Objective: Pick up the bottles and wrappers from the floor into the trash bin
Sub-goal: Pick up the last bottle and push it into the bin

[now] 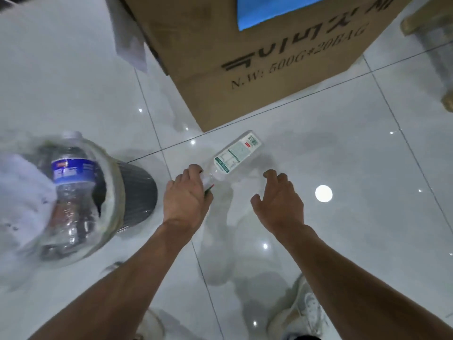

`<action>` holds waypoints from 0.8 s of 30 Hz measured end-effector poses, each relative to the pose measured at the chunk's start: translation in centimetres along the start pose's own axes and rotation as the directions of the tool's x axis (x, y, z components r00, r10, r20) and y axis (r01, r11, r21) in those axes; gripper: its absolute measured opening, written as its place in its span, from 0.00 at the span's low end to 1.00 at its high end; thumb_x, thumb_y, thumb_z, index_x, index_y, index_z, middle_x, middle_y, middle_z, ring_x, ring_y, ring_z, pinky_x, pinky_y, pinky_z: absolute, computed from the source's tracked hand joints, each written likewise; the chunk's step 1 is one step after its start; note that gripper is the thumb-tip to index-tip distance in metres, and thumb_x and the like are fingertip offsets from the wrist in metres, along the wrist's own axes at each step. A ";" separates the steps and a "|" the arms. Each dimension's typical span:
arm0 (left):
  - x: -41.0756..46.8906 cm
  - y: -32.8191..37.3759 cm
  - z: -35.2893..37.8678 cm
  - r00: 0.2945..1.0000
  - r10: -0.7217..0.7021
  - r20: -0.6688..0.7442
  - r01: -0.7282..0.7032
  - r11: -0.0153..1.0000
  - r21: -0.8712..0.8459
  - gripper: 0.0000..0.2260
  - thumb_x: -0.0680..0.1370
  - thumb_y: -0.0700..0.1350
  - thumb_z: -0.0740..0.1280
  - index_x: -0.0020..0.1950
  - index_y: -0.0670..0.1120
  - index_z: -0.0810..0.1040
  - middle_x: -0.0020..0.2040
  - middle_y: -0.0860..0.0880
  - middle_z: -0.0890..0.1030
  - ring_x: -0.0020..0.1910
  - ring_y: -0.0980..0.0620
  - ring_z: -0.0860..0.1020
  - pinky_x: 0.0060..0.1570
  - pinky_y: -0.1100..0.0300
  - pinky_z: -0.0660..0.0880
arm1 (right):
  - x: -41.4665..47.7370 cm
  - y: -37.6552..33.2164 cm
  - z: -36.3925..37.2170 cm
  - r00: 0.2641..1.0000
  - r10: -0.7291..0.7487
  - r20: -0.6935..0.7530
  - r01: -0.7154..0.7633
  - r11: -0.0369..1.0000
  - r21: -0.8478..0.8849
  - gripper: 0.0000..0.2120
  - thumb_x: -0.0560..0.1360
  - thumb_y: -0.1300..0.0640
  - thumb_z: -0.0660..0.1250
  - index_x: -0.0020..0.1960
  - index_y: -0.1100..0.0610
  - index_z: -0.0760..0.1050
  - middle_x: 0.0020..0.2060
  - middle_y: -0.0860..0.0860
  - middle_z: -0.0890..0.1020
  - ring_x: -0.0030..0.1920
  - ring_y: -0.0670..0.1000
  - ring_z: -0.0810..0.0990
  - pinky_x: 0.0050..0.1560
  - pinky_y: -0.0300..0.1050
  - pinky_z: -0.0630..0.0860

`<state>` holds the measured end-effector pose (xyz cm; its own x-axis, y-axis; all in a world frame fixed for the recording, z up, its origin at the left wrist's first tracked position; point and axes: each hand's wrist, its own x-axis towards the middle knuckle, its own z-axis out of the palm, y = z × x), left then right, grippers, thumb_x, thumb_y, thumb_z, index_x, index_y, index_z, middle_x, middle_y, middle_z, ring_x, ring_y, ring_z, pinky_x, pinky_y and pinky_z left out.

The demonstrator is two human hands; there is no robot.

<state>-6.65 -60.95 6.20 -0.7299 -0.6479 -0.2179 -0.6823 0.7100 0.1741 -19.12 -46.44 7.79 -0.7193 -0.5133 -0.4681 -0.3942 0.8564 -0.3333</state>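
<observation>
A clear plastic bottle with a white and green label (235, 153) points away from me over the white tiled floor, just in front of a cardboard box. My left hand (187, 195) grips its neck end, and something small and red-green shows under the fingers. My right hand (279, 200) hovers to the right of the bottle, fingers apart and holding nothing. At the left stands the grey trash bin (134, 192) with a white liner. Inside it lies a clear bottle with a blue label (71, 173), beside white crumpled waste.
A large brown cardboard box (257, 57) with printed lettering stands on the floor behind the bottle. Brass-coloured furniture legs (421, 20) show at the top right. My shoes (301, 315) are at the bottom edge. Glossy tiles reflect ceiling lights.
</observation>
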 end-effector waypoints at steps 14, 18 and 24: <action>-9.6 -16.3 -16.7 0.962 -0.220 -0.158 0.197 0.969 -0.149 0.19 0.71 0.50 0.74 0.57 0.43 0.74 0.46 0.46 0.80 0.40 0.45 0.78 0.39 0.52 0.74 | -7.2 -22.8 -2.4 0.971 -0.237 0.017 0.237 0.971 -0.019 0.20 0.75 0.52 0.63 0.66 0.53 0.67 0.55 0.51 0.74 0.56 0.53 0.75 0.46 0.46 0.72; -12.3 -21.0 -18.9 0.916 -0.373 -0.145 0.312 0.893 -0.324 0.17 0.74 0.51 0.70 0.59 0.48 0.71 0.49 0.50 0.79 0.44 0.47 0.78 0.42 0.53 0.76 | -8.4 -27.6 -1.8 0.949 -0.314 0.032 0.314 0.949 -0.002 0.19 0.76 0.52 0.62 0.66 0.53 0.67 0.56 0.51 0.74 0.55 0.53 0.76 0.48 0.46 0.74; -14.6 -26.1 -19.1 0.758 -0.651 -0.034 0.527 0.642 -0.557 0.18 0.72 0.60 0.69 0.53 0.61 0.62 0.44 0.60 0.76 0.38 0.63 0.76 0.30 0.72 0.66 | -8.9 -31.4 0.6 0.928 -0.372 0.026 0.372 0.928 -0.010 0.18 0.77 0.50 0.64 0.64 0.54 0.68 0.54 0.52 0.75 0.51 0.51 0.77 0.42 0.41 0.71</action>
<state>21.05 -75.26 23.14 -0.1103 -0.9630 -0.2458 -0.8458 -0.0389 0.5320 0.01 -68.80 21.95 -0.5059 -0.7963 -0.3315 -0.6392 0.6042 -0.4758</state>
